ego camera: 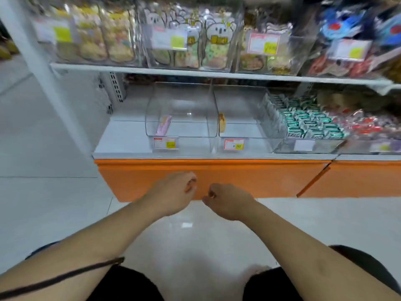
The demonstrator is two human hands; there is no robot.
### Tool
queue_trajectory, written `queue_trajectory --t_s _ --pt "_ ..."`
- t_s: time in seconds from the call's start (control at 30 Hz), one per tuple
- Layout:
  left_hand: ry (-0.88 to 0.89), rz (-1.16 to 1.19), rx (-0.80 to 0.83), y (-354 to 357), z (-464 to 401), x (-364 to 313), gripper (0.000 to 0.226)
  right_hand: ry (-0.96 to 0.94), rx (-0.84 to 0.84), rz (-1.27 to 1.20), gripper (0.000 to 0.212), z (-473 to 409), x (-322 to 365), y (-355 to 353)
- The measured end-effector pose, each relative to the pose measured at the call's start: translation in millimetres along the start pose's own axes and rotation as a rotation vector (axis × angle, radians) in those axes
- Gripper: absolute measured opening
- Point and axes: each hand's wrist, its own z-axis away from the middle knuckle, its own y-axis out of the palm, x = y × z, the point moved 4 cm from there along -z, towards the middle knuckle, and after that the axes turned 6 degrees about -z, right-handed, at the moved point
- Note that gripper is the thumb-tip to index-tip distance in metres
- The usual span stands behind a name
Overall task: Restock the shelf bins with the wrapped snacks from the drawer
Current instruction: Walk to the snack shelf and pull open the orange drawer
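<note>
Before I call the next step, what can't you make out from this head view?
- Drawer contents: hidden behind its shut orange front.
- Price tags: print too blurred to read.
- Top-shelf packets: motion blur hides the labels.
- Left hand and right hand: fingers curled; contact with the drawer unclear.

Both forearms bare, no sleeves in view. Left hand (173, 193) and right hand (227, 202) ungloved, no rings visible. Dark shorts (130, 285) over the knees. Thin dark strap (65, 276) crosses left forearm.
</note>
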Motion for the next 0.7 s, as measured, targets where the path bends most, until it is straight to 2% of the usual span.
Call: queue_trajectory --t_s 0.1,0.2,0.3,0.37,0.43,0.53,0.57,0.63,0.7 --pt "0.039 -0.162 -0.009 -31 19 -8 0.022 -0.025 -0.027 0.009 0.036 27 7 -15" --pt "0.006 -0.199 -0.018 -43 23 -13 0.024 -0.001 -0.071 0.004 0.032 35 -2 -28" --pt "-0.077 -0.087 -0.026 -26 10 -7 0.025 0.003 -0.147 -0.087 0.027 22 -19 -35" --pt "-0.174 0.092 -0.018 0 -4 2 0.028 0.023 -0.169 -0.186 0.025 7 -32 -34" --pt "-0.285 0.276 -0.013 29 -22 13 0.040 0.091 -0.187 -0.384 0.023 -20 -48 -27" --pt "-0.466 0.590 -0.059 66 -59 35 0.065 0.229 -0.210 -0.966 0.016 -74 -74 -10" --pt "-0.511 0.705 -0.093 76 -71 43 0.070 0.250 -0.232 -1.134 0.020 -94 -81 -4" --pt "-0.598 0.915 -0.156 93 -98 58 0.076 0.268 -0.268 -1.350 0.029 -133 -95 10" --pt "-0.655 1.066 -0.194 111 -122 73 0.074 0.281 -0.277 -1.527 0.023 -167 -105 21"
